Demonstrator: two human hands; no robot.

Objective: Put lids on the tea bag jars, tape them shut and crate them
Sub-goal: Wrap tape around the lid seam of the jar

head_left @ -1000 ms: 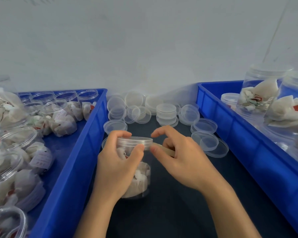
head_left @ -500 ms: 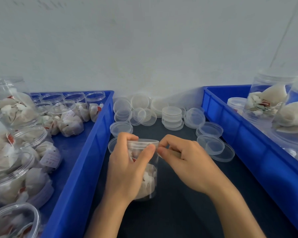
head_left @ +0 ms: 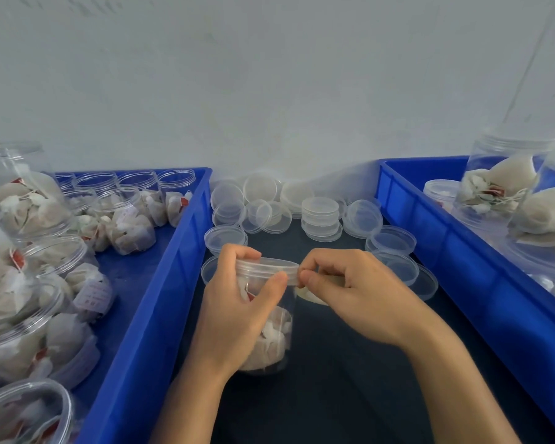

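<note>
Nearest, at centre on the dark table (head_left: 334,395): left hand (head_left: 237,312) wrapped round a clear jar (head_left: 269,328) of tea bags, thumb pressed just under the rim, fingers curled over the far edge of its lid (head_left: 266,265). Just to the right, right hand (head_left: 350,293) curled, thumb and forefinger pinched together at the lid's edge, seemingly on a strip of tape (head_left: 311,291); a pale roll half hidden beneath the palm, hard to tell for sure. Lid seated, so judged to be the taping step, jar not yet crated. Next move likely to call for drawing the strip round the seam while turning the jar. To the left, a blue crate (head_left: 173,283) of open jars. To the right, another blue crate (head_left: 462,251) with lidded jars. Farther back, loose lids (head_left: 321,216) scattered and stacked against a white wall.
</note>
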